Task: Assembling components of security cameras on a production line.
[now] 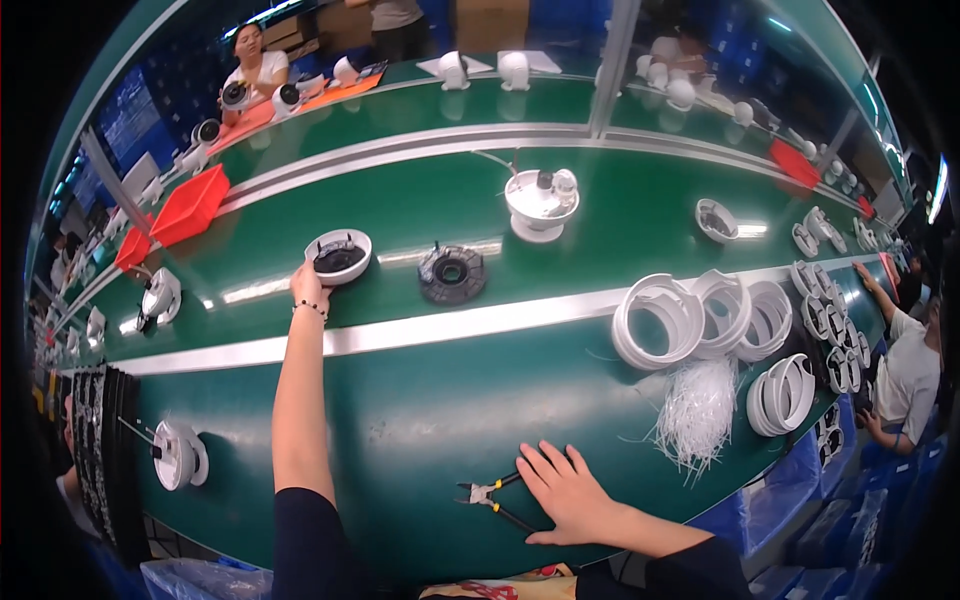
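Observation:
At the end of my outstretched left arm, my left hand (309, 286) grips the near left rim of a white bowl-shaped housing (358, 266) with a black part inside, over the green belt. A flat black round part (452, 274) lies to its right. My right hand (568, 498) rests with fingers spread on the near green tabletop, by a pair of cutting pliers (482, 494) with black and yellow handles. The pliers' jaws point left; the hand partly overlaps the handle ends, and whether it touches them I cannot tell.
White rings (655, 322) and a bundle of clear thin strips (697, 405) are at the right. A white camera-like unit (176, 455) stands at the left. Another white assembly (540, 203) sits on the belt. Red trays (190, 205) line its far side. Other people work nearby.

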The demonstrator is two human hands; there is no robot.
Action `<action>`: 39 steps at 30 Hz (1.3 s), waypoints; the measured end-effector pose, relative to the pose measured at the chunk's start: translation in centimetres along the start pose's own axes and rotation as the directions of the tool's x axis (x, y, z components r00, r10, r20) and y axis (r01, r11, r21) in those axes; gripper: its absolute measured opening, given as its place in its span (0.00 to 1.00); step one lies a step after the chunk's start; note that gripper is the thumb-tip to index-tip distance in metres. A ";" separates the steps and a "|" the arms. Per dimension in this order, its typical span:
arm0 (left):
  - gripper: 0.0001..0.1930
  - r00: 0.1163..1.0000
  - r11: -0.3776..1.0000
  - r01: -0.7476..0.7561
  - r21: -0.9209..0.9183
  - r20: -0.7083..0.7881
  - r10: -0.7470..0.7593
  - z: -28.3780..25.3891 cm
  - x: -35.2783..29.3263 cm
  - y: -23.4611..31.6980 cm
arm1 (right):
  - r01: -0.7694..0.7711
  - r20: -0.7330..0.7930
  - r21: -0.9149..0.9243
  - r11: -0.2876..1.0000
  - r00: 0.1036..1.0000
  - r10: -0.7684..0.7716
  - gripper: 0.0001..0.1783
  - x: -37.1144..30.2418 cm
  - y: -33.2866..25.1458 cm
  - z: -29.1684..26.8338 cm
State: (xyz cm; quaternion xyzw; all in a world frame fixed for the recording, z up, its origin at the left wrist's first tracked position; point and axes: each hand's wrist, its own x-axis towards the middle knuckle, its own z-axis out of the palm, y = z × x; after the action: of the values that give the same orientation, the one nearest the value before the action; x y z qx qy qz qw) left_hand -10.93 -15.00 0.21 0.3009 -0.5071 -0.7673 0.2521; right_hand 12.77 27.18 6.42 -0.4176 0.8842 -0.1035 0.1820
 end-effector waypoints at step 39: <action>0.32 0.363 0.726 0.560 0.400 0.669 -0.649 0.5 -32.0 -0.2 | 0.029 -0.360 -0.237 0.971 0.926 -0.115 0.30 1.4 7.1 -16.0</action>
State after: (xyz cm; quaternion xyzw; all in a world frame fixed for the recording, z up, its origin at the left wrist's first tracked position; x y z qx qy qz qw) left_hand 10.85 7.58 6.77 0.1180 -0.4553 -0.8275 -0.3067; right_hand 0.44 31.09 18.27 -0.4408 0.8926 -0.0854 -0.0410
